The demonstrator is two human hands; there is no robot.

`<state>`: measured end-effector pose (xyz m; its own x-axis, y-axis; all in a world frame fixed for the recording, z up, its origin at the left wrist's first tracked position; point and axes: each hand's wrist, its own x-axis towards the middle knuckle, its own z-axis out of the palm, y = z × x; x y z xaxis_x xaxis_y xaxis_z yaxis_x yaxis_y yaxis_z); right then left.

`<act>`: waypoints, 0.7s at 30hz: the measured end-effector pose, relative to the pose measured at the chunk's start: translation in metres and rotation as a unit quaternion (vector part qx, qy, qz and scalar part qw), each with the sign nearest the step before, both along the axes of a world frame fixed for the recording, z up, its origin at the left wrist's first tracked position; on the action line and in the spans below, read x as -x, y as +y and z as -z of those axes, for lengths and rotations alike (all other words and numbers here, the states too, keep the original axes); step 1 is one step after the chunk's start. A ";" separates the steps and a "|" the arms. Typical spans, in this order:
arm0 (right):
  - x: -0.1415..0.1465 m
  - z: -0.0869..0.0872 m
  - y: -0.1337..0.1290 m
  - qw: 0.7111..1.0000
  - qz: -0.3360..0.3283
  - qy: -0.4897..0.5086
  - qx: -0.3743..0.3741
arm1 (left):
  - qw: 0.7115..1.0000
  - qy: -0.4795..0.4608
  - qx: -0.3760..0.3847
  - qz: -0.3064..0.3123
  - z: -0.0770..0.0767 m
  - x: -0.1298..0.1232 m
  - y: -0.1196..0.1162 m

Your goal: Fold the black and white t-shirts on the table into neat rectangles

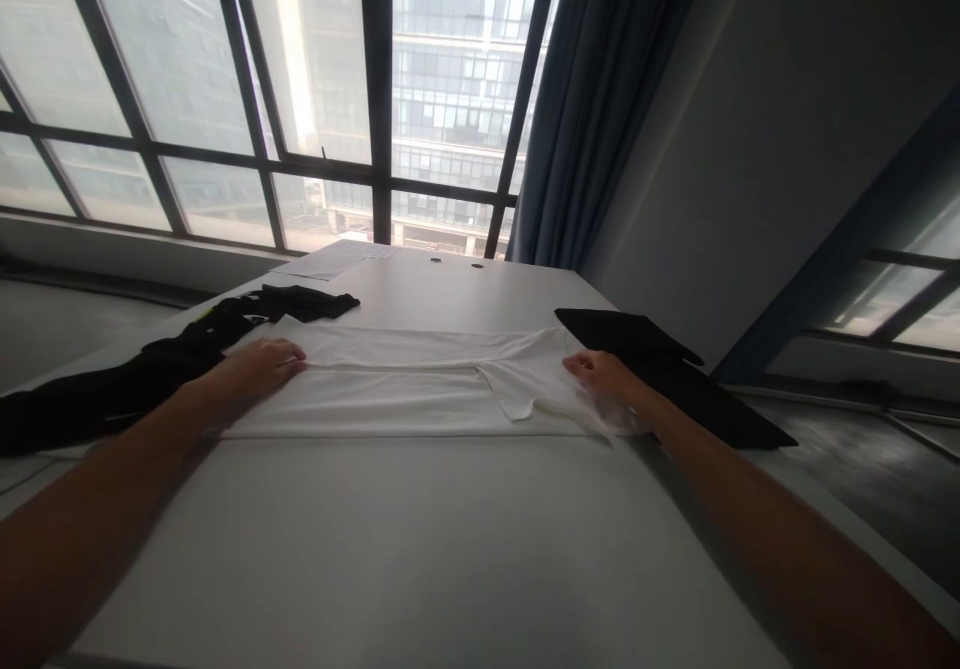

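Note:
A white T-shirt (390, 394) lies sideways across the table, its far side folded over in a long strip. The short sleeve and what looks like the neck end are towards the right. At the left end, my left hand (266, 364) is closed on the cloth, fingers together at the edge of the folded layer. My right hand (596, 374) pinches the fabric at the right end, near the shoulder. Thin see-through cloth hangs beneath that hand. Both thumbs are partly hidden.
Dark crumpled clothing (172, 359) lies along the table's left side. Folded black cloth (675, 369) rests at the right edge. Paper sheets (337, 257) and two round cable holes are at the far end of the white table (420, 549). Beyond stand windows and a blue curtain (585, 99).

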<state>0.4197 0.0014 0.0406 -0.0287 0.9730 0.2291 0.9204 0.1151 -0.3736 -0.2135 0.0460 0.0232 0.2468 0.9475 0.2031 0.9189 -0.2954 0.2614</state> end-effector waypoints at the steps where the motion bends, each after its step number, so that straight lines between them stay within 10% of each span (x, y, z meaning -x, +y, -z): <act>1: -0.002 -0.003 0.017 1.000 0.028 0.005 0.013 | 1.000 0.006 -0.001 0.012 0.003 0.001 0.001; 8: -0.009 -0.007 0.113 0.970 0.199 0.133 0.045 | 0.999 0.020 -0.031 0.022 0.019 0.007 0.007; 14: -0.017 0.009 0.141 0.953 0.199 0.227 0.006 | 1.000 0.004 -0.027 0.014 0.022 0.010 0.007; 21: -0.027 0.027 0.142 0.982 0.180 0.031 -0.053 | 1.000 0.016 -0.018 0.011 0.018 0.007 0.002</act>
